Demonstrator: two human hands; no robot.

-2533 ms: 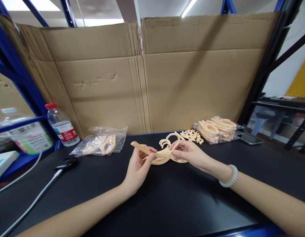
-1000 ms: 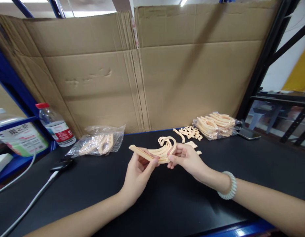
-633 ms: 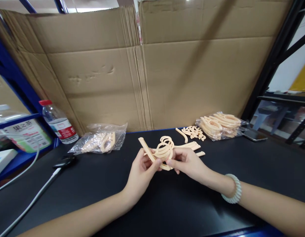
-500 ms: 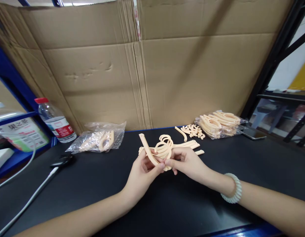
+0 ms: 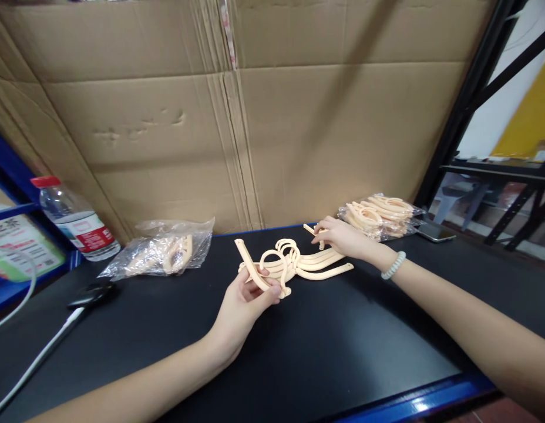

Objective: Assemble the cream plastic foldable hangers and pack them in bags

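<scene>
— Since half a second ago, what is changing?

— Her right hand [image 5: 340, 236] is no longer pinching the bundle; it is reaching away toward the back of the worktop [image 5: 343, 352], and the view is tilting lower, so the water bottle [image 5: 74, 220] is sitting further left.

— What is the left hand doing?

— That left hand [image 5: 246, 299] is holding the bunch of peach plastic hangers [image 5: 290, 264] alone. Its fingers [image 5: 272, 290] are curling shut around one arm of the bunch, thumb on top, with the long end sticking up and to the left. Most of the bunch is fanning out to the right and appears to be lying on the worktop, just in front of the right hand.

— And the right hand's fingers?

— They are bending loosely around a small loose peach strip [image 5: 310, 230] at the back edge. It looks like a light pinch, though I cannot tell how firmly they are closing. A pale coiled band [image 5: 393, 265] is sitting on that wrist.

— What is lying around them?

— Just beyond the right hand a clear bag of stacked hangers [image 5: 380, 216] is resting, with a dark phone [image 5: 435, 233] beside it. To the left a second, crumpled bag [image 5: 160, 254] with a few peach pieces is lying near the bottle. A black mouse-like object [image 5: 91, 294] and a white cable [image 5: 34, 364] are lying at the left edge. Flattened cardboard [image 5: 237, 117] is standing behind everything.
</scene>
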